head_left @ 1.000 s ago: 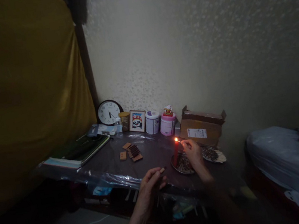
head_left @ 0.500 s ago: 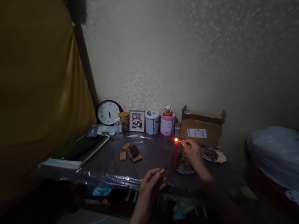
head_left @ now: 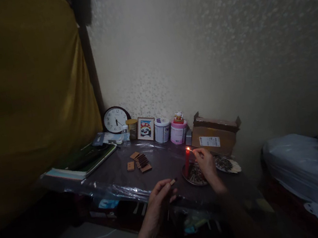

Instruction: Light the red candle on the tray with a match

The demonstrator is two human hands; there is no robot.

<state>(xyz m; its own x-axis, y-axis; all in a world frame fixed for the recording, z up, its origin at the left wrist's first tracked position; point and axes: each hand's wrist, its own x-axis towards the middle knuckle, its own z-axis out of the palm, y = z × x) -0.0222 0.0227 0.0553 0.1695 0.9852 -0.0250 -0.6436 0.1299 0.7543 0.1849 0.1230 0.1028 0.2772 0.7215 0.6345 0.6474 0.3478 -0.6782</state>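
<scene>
My right hand pinches a burning matchstick, its flame at the top of a red candle. The candle stands upright at the left side of a round metal plate that holds dark bits. Whether the wick itself burns I cannot tell, as one small flame shows there. Closer to me, my left hand is closed on a small matchbox, partly hidden by the fingers. To the right lies a second plate with dark bits and several pale matchsticks on it.
Several small brown boxes lie on the plastic-covered table. Along the wall stand a clock, a framed panda picture, two tins and a cardboard box. Books lie at left.
The flame at the match has shrunk slightly and sits a little further right. Both hands have stayed almost where they were.
</scene>
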